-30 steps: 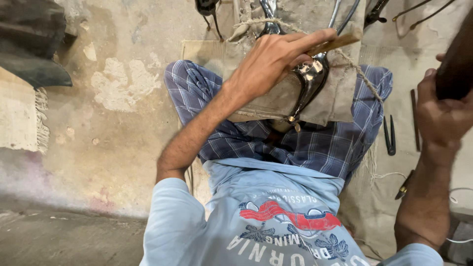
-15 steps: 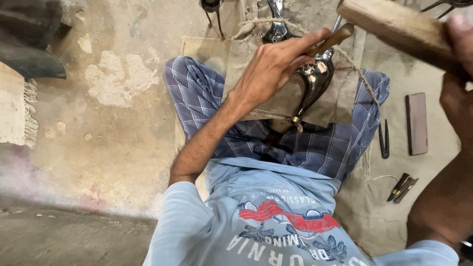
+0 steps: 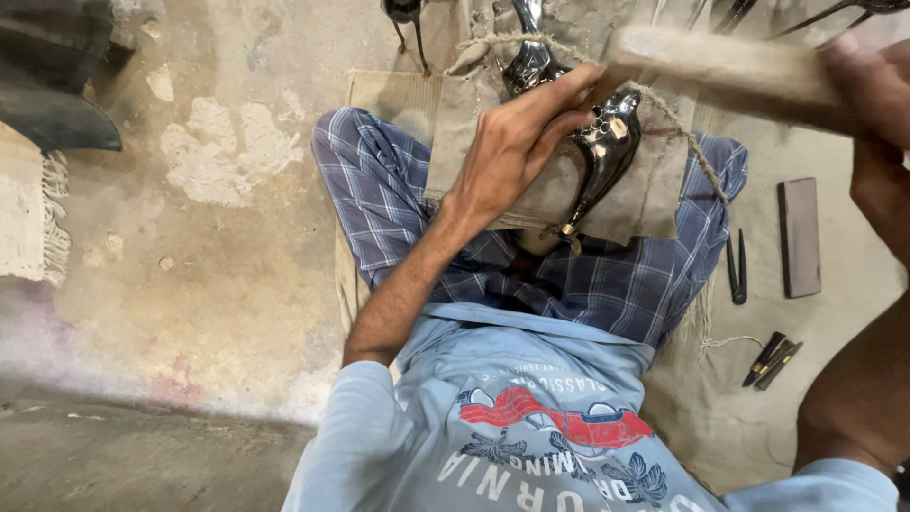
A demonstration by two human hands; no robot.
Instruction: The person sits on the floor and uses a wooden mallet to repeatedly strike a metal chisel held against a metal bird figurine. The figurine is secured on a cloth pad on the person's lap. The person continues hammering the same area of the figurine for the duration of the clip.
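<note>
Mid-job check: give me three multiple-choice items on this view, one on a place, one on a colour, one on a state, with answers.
1. Where does the dark shiny workpiece lie?
A. on the cloth over the lap
B. on the bare floor
C. on the rug

2. What colour is the checked garment on the legs?
A. red
B. blue
C. green

3. What is the right hand doing?
A. resting empty
B. gripping a wooden handle
C. holding the dark flat block

Answers:
1 A, it rests on the tan cloth.
2 B, blue checks show.
3 B, it is closed round the wooden handle, while the left hand touches the workpiece.
</note>
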